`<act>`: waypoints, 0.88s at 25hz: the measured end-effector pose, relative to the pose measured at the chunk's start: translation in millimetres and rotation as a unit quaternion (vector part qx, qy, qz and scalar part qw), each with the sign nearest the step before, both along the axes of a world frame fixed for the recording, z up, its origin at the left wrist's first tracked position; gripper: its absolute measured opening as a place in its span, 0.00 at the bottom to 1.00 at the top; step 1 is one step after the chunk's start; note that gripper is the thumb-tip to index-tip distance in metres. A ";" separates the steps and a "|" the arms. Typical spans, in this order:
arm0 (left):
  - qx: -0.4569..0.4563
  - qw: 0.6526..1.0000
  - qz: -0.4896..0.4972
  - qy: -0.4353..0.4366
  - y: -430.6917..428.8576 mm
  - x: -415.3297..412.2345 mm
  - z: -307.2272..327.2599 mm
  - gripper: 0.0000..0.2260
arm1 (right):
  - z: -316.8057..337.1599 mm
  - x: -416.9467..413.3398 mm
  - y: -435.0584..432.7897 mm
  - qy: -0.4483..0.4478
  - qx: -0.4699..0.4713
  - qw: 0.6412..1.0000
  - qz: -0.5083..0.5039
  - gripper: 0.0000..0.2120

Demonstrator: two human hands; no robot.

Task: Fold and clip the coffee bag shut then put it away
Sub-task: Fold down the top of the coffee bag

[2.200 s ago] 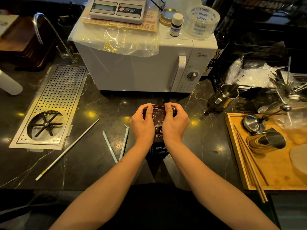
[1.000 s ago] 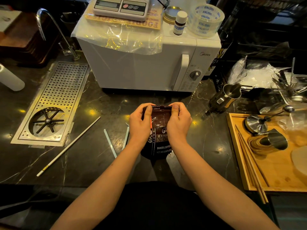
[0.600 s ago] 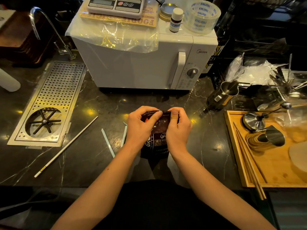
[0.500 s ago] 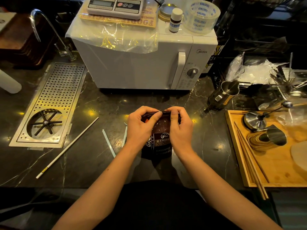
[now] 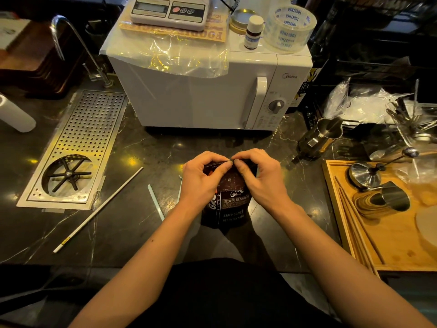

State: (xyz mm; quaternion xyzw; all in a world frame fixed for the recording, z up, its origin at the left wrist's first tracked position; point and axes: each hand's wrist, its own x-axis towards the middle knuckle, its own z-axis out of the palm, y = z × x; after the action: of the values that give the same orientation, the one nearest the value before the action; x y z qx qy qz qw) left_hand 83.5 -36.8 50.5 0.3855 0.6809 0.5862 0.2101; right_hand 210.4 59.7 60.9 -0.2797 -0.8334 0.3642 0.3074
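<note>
Mid-frame: left hand (image 5: 201, 183) and right hand (image 5: 260, 181), fingers pinched on folded top of dark glossy coffee bag (image 5: 230, 204).

You're at a café bar station: pitcher rinser tray (image 5: 78, 147) set into the dark marble desk (image 5: 146, 233), steel milk jug (image 5: 327, 136), microwave (image 5: 208, 91), scale (image 5: 169, 10) on top.

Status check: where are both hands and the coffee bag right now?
Left hand and right hand pinch top fold of dark printed coffee bag. Bag upright on black marble counter. No clip on.
</note>
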 end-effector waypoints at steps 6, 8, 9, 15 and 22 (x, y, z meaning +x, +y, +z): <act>-0.005 1.000 -0.007 0.018 -0.1 -0.9 2.0 0.06 | -0.1 -1.2 -2.9 0.005 -0.018 1.000 -0.004 0.03; -0.006 1.000 -0.012 0.025 -0.8 -1.6 1.5 0.06 | 1.1 -2.3 -3.7 0.005 -0.025 1.000 0.002 0.03; -0.008 0.999 -0.014 0.028 -1.1 -1.1 1.6 0.06 | 1.5 -3.8 -4.0 0.008 -0.032 0.999 0.001 0.03; -0.042 0.998 -0.042 0.022 -0.8 -0.3 3.4 0.03 | 2.6 -11.6 -3.8 0.015 -0.083 0.996 -0.026 0.03; -0.027 1.000 0.009 0.002 -9.7 -0.8 1.4 0.04 | 0.0 -18.4 -13.4 0.015 -0.049 0.995 -0.085 0.05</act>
State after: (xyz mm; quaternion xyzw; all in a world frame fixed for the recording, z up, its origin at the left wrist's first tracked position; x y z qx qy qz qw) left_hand 82.7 -46.5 51.9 0.3742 0.7004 0.5689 0.2140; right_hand 192.0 46.3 61.0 -0.3591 -0.7830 0.3810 0.3358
